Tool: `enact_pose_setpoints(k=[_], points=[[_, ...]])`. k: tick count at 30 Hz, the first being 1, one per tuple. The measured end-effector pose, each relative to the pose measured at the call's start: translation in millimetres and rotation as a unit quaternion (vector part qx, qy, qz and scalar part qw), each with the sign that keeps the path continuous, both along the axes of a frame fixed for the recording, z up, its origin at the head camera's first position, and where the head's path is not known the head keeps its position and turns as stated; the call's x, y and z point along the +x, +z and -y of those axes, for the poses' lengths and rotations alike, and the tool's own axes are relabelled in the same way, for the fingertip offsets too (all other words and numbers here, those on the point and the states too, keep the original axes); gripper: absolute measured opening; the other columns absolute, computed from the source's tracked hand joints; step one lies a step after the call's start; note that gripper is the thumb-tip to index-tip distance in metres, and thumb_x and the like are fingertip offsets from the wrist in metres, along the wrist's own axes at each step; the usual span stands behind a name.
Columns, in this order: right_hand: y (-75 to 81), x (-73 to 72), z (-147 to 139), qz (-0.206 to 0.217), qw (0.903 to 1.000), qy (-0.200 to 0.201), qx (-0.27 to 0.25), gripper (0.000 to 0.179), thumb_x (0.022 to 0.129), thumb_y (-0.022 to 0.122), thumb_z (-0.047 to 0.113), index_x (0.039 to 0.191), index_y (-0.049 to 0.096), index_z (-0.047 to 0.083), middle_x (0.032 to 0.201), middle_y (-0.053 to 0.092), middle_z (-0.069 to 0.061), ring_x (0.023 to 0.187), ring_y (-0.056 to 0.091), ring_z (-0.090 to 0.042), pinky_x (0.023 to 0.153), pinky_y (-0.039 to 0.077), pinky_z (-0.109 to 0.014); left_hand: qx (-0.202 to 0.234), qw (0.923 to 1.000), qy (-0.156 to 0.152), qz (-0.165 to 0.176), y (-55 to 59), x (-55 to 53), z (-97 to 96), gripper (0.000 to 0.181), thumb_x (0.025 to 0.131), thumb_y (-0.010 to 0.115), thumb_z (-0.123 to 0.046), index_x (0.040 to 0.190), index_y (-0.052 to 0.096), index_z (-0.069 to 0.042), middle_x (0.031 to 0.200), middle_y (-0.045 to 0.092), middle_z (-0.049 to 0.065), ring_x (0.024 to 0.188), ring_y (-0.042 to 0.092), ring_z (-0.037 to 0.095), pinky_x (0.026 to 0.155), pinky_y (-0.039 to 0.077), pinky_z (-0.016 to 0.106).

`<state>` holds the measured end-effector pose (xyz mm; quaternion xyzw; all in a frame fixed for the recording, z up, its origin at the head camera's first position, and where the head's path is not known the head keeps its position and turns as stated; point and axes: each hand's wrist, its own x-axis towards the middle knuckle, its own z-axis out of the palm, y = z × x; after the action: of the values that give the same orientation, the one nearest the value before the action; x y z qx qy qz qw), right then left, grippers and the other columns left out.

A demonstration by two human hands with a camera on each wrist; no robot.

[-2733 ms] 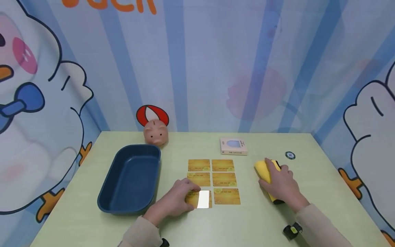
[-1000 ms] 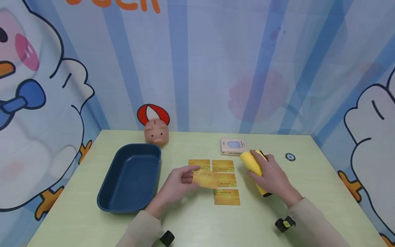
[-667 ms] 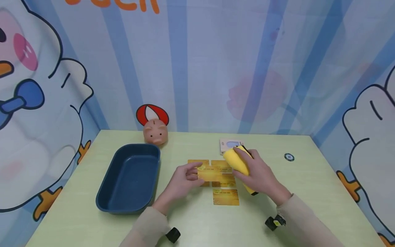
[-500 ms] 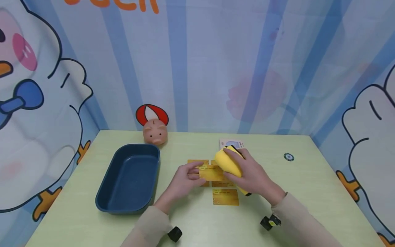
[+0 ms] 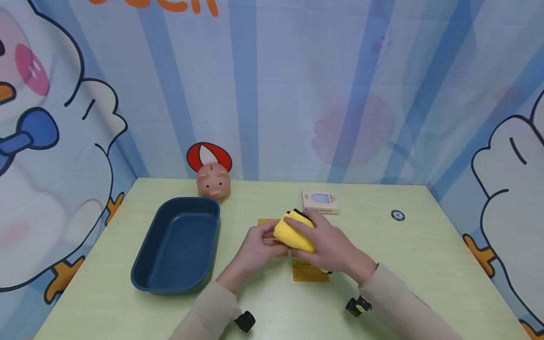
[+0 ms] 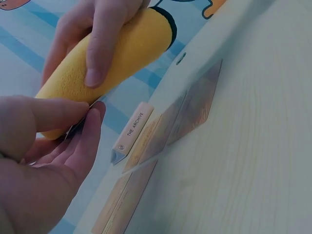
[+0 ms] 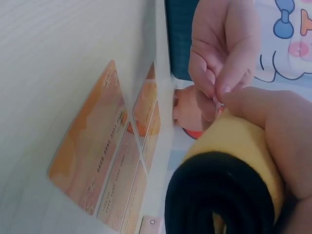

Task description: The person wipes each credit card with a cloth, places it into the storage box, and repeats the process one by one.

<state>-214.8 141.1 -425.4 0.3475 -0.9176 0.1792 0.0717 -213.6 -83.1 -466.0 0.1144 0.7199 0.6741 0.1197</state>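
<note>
1. Yellow cloth (image 5: pixel 293 236): I have it rolled over the middle of the surface (image 5: pixel 280 307), the right hand (image 5: pixel 333 242) curled round it from three o'clock.
2. The left hand (image 5: pixel 255 249), at about half past eight from it, pinches a thin card (image 6: pixel 74 129) between thumb and fingers; most of the card is hidden from me.
3. Around the cloth, with twelve towards the curtain, I read the blue tray (image 5: pixel 178 250) at nine, the piggy bank (image 5: pixel 213 183) at ten and a gold card (image 5: pixel 312 272) lying at five.
4. My worry: a push of the cloth stronger than that narrow pinch could slip or bend the card; hands dipping low could drag the laid cards askew.
5. My left wrist view shows the pinched edge plainly; the head view mostly covers it. Only the right wrist view looks into the cloth's rolled black end.
</note>
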Motion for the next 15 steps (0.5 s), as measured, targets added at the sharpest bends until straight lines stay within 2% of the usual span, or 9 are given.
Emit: enact_pose_setpoints(k=[5, 12, 15], points=[[-2.1, 2.1, 3.6, -0.021, 0.9996, -0.007, 0.02, 0.073, 0.094, 0.078, 0.042, 0.159, 0.048, 0.029, 0.147, 0.045, -0.022, 0.105, 0.054, -0.027, 0.071, 0.053, -0.038, 0.023, 0.9997, 0.009, 0.006, 1.2, 1.0, -2.9, 0.063, 0.093, 0.08, -0.01, 0.151, 0.056, -0.009, 0.137, 0.068, 0.013, 0.115, 0.073, 0.027, 0.09, 0.062, 0.036], [-3.1, 3.8, 6.6, -0.086, 0.9943, -0.028, 0.056, 0.072, 0.098, 0.07, 0.051, 0.162, 0.043, 0.031, 0.151, 0.044, -0.025, 0.115, 0.055, -0.039, 0.082, 0.056, -0.054, 0.063, 0.997, 0.041, 0.016, 5.4, 0.8, -7.1, 0.062, 0.092, 0.08, -0.006, 0.15, 0.057, -0.008, 0.132, 0.069, 0.016, 0.112, 0.074, 0.029, 0.089, 0.063, 0.036], [-3.1, 3.8, 7.0, -0.098, 0.9928, -0.033, 0.062, 0.072, 0.099, 0.068, 0.053, 0.162, 0.042, 0.032, 0.154, 0.044, -0.023, 0.114, 0.056, -0.042, 0.082, 0.056, -0.056, 0.077, 0.9956, 0.05, 0.018, 7.0, 1.0, -8.2, 0.062, 0.092, 0.079, -0.002, 0.15, 0.057, -0.005, 0.132, 0.069, 0.018, 0.112, 0.074, 0.029, 0.089, 0.063, 0.036]])
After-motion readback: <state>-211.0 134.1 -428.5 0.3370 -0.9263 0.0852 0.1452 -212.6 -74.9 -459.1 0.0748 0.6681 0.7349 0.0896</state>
